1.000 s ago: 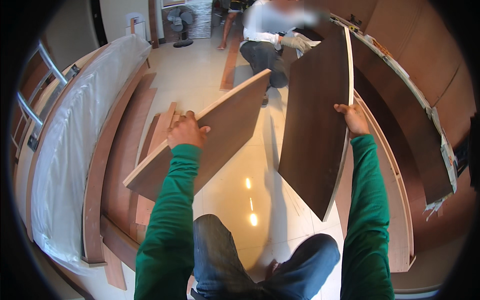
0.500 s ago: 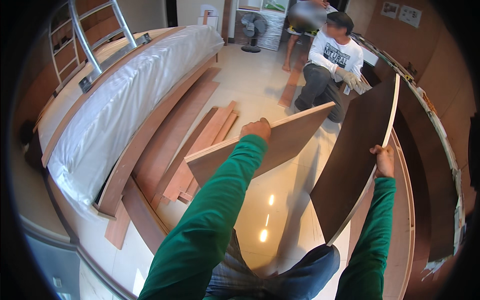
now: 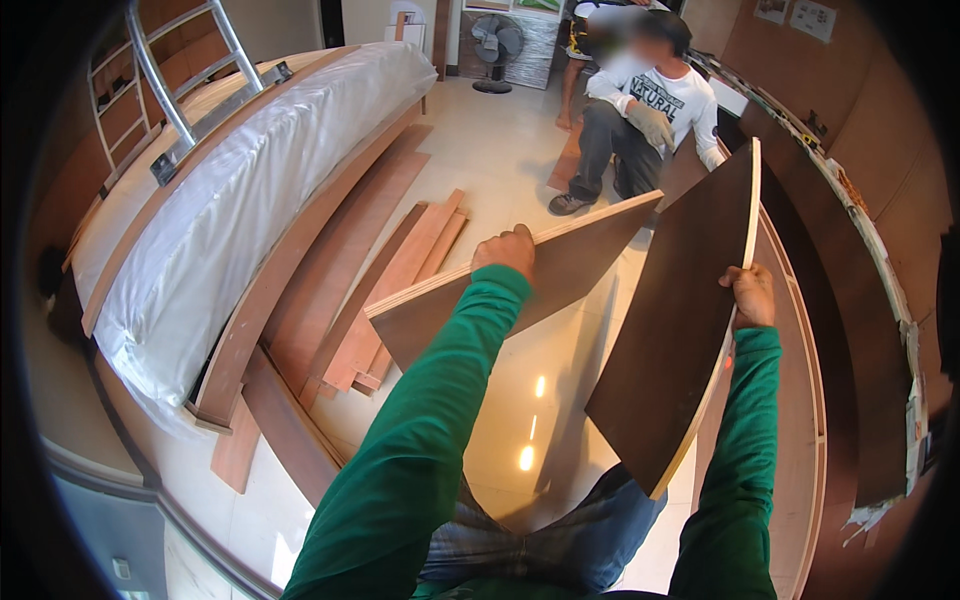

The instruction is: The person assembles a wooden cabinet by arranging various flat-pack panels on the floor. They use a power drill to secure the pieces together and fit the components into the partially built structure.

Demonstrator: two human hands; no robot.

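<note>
My left hand is closed over the pale top edge of a dark brown wooden board, which stands on edge and slants away to the right. With its fingers wrapped round the right edge, my right hand grips a second dark brown panel. That panel is tilted upright, its lower corner close to my right knee. The far ends of the two boards come near each other. Both my arms wear green sleeves.
A co-worker in a white shirt and gloves crouches beyond the boards; another person stands behind. Reddish planks lie on the floor at left, beside a plastic-wrapped long piece bearing a metal ladder. A fan stands at the back. Long panels line the right.
The right panel has moved left and slightly toward me with my right hand. My left hand and its board shifted only a little. The crouching co-worker turned, leaning toward the panels on the right.
</note>
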